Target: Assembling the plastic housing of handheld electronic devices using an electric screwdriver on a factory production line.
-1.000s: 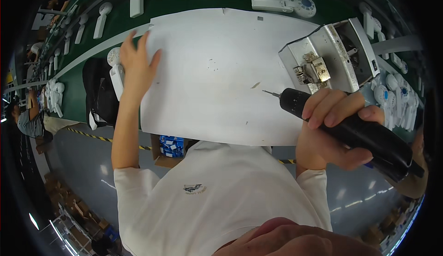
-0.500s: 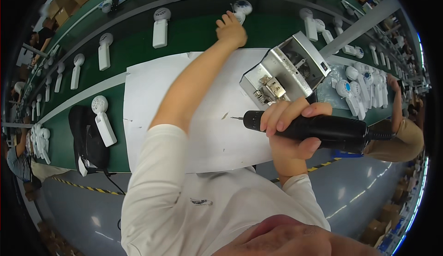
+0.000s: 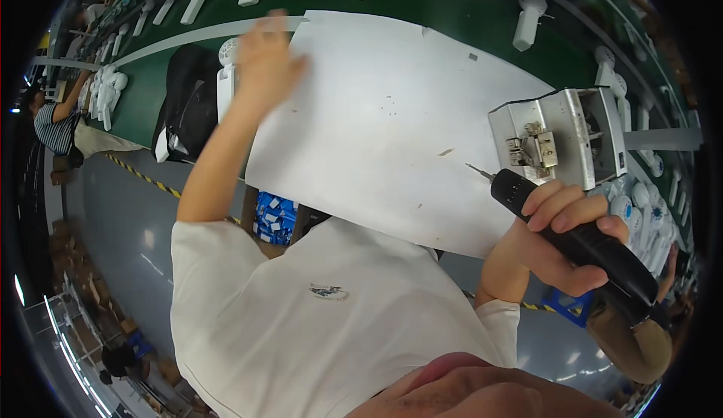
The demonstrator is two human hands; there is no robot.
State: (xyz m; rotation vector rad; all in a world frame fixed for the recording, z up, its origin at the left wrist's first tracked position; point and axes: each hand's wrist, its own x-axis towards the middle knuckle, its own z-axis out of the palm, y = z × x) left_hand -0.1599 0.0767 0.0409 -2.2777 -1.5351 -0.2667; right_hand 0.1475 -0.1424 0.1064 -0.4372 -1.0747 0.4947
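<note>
My right hand (image 3: 561,233) is wrapped round a black corded electric screwdriver (image 3: 595,256), its thin bit pointing up and to the left over a white sheet (image 3: 361,132). My left hand (image 3: 269,64), slightly blurred, is held with fingers apart at the sheet's left edge. Just beside it is a white handheld fan (image 3: 225,90), partly covered by that hand and forearm. Whether the hand touches the fan I cannot tell. Close to the screwdriver's tip, a metal box-shaped screw feeder (image 3: 587,128) stands on the sheet's right side.
A black bag (image 3: 184,102) lies left of the fan. More white fans (image 3: 530,20) are spaced along the green belt at the far side. Fans in plastic (image 3: 640,211) are piled at right. A box of blue parts (image 3: 275,218) sits below the sheet's edge. Other people work at both sides.
My left hand has left the fan on the far belt and come back to the left, beside the fan near the bag. The view has swung left; the screwdriver stays in my right hand.
</note>
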